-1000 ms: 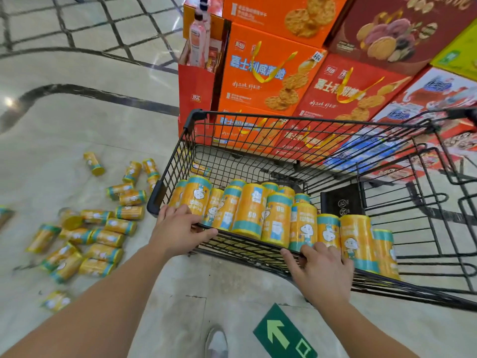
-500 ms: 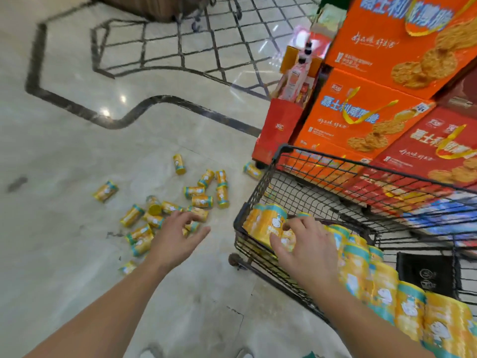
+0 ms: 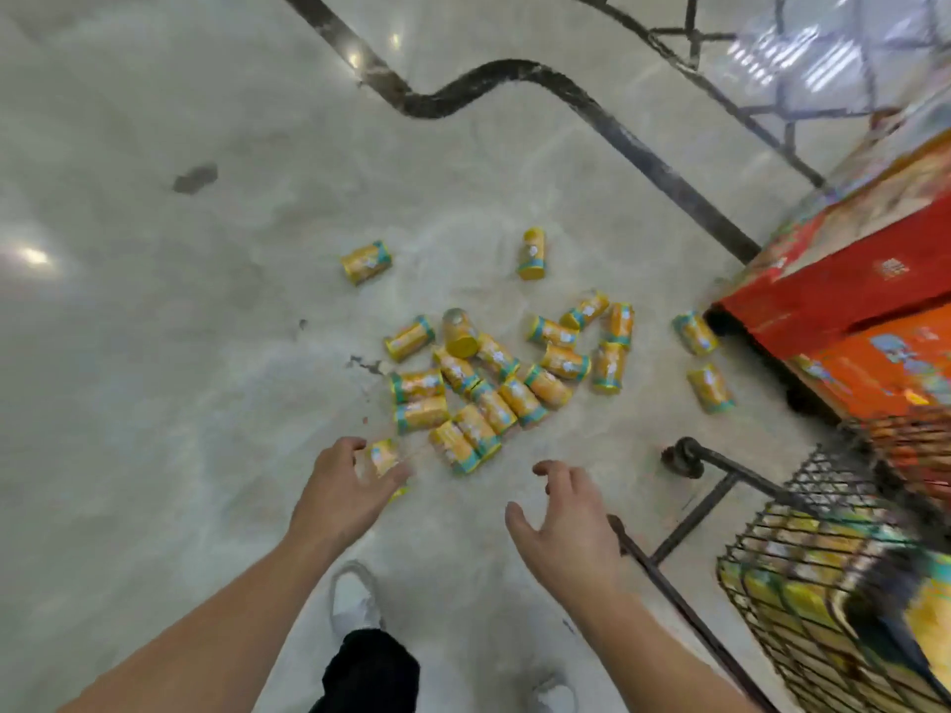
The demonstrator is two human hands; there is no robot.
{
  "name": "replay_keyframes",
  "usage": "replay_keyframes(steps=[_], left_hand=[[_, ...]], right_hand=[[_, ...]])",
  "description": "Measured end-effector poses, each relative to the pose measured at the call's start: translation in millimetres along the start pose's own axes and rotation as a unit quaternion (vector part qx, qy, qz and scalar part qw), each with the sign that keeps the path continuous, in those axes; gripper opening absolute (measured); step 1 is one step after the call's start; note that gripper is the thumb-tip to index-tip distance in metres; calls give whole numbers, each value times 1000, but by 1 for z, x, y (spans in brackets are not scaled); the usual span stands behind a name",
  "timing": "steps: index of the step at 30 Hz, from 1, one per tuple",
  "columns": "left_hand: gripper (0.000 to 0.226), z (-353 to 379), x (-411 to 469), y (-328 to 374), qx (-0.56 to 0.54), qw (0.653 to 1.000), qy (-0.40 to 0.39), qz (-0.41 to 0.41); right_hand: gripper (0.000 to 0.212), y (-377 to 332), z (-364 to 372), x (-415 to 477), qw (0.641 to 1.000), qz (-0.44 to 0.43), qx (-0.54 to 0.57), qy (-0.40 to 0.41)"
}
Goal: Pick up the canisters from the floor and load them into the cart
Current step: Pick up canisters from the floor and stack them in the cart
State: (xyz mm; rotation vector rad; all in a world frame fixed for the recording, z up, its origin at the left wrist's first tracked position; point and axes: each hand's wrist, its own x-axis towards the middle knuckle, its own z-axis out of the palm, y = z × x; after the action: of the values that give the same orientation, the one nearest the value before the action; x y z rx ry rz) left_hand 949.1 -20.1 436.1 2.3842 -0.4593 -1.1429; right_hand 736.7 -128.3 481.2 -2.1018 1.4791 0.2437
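Observation:
Several yellow canisters with teal bands lie in a loose pile (image 3: 478,383) on the pale marble floor. Single canisters lie apart from it, one at the left (image 3: 365,262) and one further back (image 3: 531,253). My left hand (image 3: 345,486) is spread over the nearest canister (image 3: 383,455), fingers apart and not closed on it. Empty and open, my right hand (image 3: 566,522) hovers above bare floor to its right. The black wire cart (image 3: 803,506) stands at the lower right, blurred, with several canisters (image 3: 772,584) inside.
Red and orange display boxes (image 3: 833,285) stand at the right, with two canisters (image 3: 694,332) lying at their foot. A cart wheel (image 3: 682,458) sits near my right hand. My white shoe (image 3: 352,599) is below my hands. A dark inlay line (image 3: 643,146) crosses the floor.
My view has swung from the cart down to the floor pile. Both hands left the cart and its canisters and now reach toward the pile, the left one arriving over the nearest canister.

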Motion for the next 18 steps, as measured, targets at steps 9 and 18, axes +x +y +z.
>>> replay_keyframes(steps=[9, 18], left_hand=[[72, 105, 154, -123, 3, 995, -25, -96], [91, 246, 284, -223, -71, 969, 71, -226]], right_hand=[[63, 9, 217, 166, 992, 46, -38, -114], [88, 82, 407, 282, 989, 30, -96, -112]])
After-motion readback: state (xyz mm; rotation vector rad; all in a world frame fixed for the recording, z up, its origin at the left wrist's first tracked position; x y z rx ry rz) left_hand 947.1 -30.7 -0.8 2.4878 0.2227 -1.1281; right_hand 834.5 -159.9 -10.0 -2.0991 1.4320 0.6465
